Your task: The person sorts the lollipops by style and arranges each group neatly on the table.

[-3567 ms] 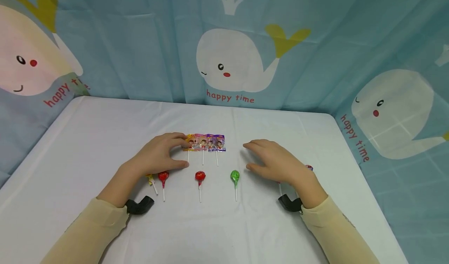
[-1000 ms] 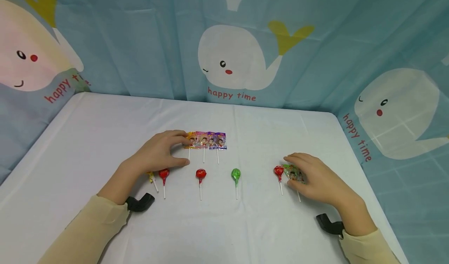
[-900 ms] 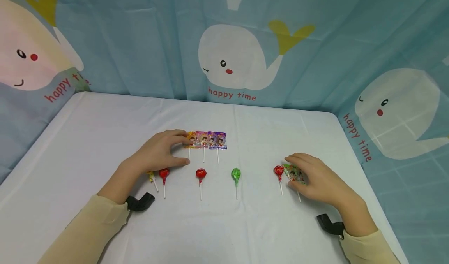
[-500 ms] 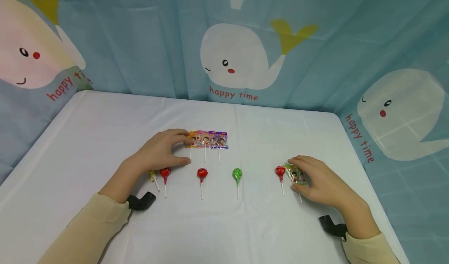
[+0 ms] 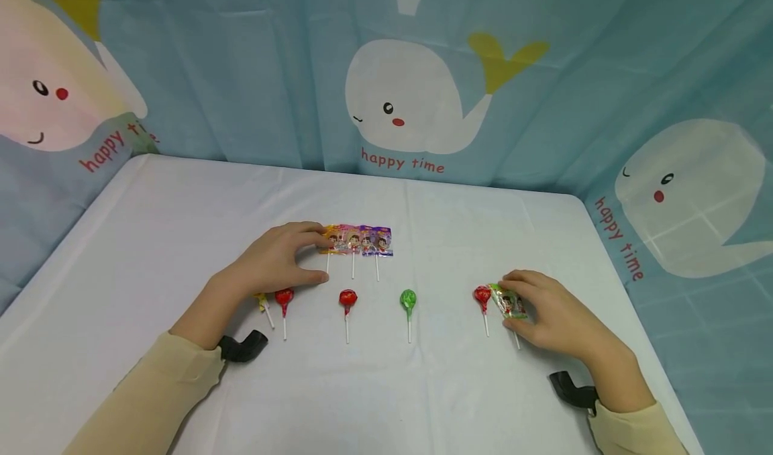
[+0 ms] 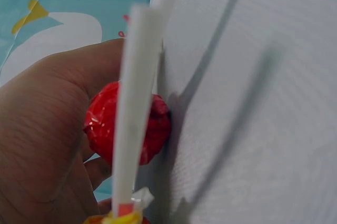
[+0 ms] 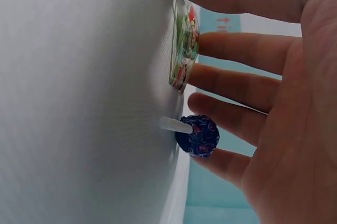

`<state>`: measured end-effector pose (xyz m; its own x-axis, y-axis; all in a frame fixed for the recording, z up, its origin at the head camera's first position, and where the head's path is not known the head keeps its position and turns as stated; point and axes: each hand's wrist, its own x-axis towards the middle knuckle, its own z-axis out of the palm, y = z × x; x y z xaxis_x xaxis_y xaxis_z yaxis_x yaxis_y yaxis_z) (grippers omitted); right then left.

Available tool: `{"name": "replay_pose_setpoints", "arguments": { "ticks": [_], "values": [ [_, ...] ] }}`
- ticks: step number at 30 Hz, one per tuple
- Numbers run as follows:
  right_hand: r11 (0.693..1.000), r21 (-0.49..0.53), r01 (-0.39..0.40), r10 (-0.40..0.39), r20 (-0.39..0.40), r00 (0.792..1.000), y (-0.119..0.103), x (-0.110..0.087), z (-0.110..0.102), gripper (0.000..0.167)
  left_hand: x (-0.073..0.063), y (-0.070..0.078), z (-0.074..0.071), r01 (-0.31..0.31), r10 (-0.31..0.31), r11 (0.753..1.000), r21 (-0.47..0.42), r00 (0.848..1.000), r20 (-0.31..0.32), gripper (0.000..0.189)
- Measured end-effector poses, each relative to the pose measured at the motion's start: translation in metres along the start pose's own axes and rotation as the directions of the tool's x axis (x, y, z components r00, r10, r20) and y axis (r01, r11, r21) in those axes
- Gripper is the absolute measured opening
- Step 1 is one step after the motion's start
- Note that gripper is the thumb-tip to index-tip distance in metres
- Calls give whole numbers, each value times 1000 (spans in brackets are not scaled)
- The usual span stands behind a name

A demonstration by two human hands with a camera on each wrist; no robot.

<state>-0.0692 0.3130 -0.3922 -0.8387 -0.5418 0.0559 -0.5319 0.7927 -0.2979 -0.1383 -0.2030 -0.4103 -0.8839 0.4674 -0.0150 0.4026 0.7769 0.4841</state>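
Note:
In the head view my left hand (image 5: 274, 260) rests at the left end of a row of flat-wrapped lollipops (image 5: 353, 240), yellow to purple. Its fingertips lie over the yellow wrapper; the thumb is near that lollipop's stick. Under its wrist lie a red lollipop (image 5: 284, 298) and a partly hidden yellow lollipop (image 5: 262, 302). At the right, my right hand (image 5: 555, 314) has its fingers and thumb spread about a green flat-wrapped lollipop (image 5: 510, 302), fingertips at its edge. The right wrist view shows these fingers fairly straight, with a blue round lollipop (image 7: 198, 135) below the palm.
A red lollipop (image 5: 347, 299) and a green round lollipop (image 5: 408, 300) lie mid-table. Another red lollipop (image 5: 482, 295) lies just left of the green flat one. The white-covered table (image 5: 362, 401) ends at a blue whale-print curtain (image 5: 272, 72).
Since the oldest frame my right hand has moved right, from near the green round lollipop to the green flat-wrapped one. Lately its fingertips shift slightly right. My left hand stays in place.

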Motion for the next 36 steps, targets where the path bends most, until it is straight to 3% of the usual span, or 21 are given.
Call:
{"name": "replay_pose_setpoints", "arguments": {
  "ticks": [36],
  "values": [
    [999, -40, 31, -34, -74, 997, 2, 0, 3, 52, -1, 1, -1, 4, -4, 1000, -20, 1000, 3, 58]
  ]
}}
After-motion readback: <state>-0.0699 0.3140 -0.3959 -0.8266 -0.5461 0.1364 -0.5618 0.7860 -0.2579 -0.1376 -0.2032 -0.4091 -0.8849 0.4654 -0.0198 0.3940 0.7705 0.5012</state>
